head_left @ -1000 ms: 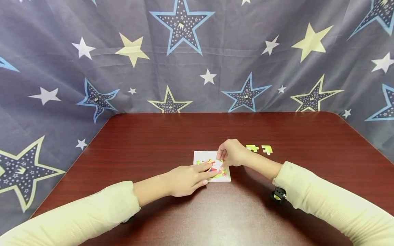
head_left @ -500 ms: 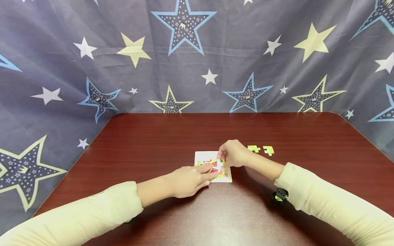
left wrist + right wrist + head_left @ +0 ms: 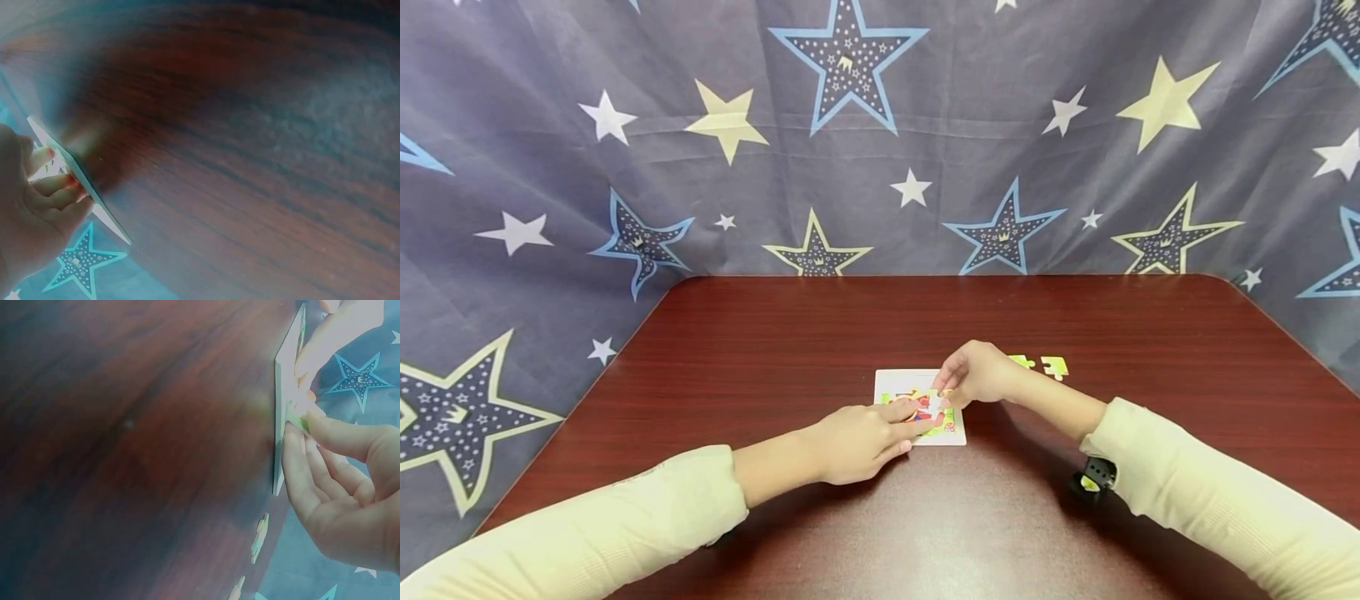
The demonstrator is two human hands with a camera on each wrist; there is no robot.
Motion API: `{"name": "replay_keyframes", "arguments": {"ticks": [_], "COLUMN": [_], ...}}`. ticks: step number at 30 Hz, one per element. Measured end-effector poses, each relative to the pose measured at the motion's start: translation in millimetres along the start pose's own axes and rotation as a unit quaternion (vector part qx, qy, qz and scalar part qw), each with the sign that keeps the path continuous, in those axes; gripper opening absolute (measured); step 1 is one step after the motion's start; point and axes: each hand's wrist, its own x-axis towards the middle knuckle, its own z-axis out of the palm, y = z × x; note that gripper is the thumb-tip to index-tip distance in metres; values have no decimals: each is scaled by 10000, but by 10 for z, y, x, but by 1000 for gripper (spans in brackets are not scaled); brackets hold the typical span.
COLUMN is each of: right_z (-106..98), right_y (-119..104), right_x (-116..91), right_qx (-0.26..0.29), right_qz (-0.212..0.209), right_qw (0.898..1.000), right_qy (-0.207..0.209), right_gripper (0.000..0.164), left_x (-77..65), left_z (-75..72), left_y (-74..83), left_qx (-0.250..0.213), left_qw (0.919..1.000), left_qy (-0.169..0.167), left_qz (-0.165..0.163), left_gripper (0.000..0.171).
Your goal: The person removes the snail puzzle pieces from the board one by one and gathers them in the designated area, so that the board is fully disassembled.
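A small jigsaw puzzle board [image 3: 889,377] with a white border and a colourful picture lies on the table. Across its left and lower part rests my left hand [image 3: 857,442], fingers extended over the picture; the left wrist view also has these fingers [image 3: 56,187] on the board. My right hand [image 3: 981,372] is at the board's right side. Between its thumb and fingers it pinches a greenish puzzle piece [image 3: 297,419], tilted close over the board in the right wrist view. Part of the picture is hidden under the hands.
Two loose yellow-green puzzle pieces, a nearer-to-hand piece [image 3: 1022,361] partly covered by the right hand and a farther piece [image 3: 1055,367], lie right of the board. The dark red wooden table [image 3: 820,333] ends at a star-patterned cloth [image 3: 865,167].
My right hand has shifted slightly right, covering more of the nearer loose piece. The piece it pinches has turned from its pale side. My left hand stays on the board.
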Motion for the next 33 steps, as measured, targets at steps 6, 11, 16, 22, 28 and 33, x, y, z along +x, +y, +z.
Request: {"name": "replay_keyframes", "arguments": {"ticks": [6,11,16,22,28,33], "right_z": [1,8,42,102,117,120], "right_y": [-22,-56,-68,-50,-58,-56], "right_x": [-12,-53,-82,-84,-81,-88], "right_qx": [57,-400,-964,-1365,-1491,-1366], "right_qz": [-11,-434,-931,-1270,-1370,-1243], "right_qw": [10000,9981,9903,9814,9778,9812], "right_qy": [15,180,371,447,542,563], "right_gripper": [7,6,12,16,17,16], "left_x": [19,31,33,23,12,11], "left_z": [-35,-55,-44,-14,-19,-22], "left_y": [17,46,57,48,37,38], "left_qx": [-344,-419,-413,-398,-285,-273], "left_qw": [9990,9980,9977,9980,9985,9985], "left_qy": [-49,-69,-9,0,70,97], "left_qz": [-284,-461,-542,-486,-469,-468], "left_gripper": [42,41,40,41,41,41]}}
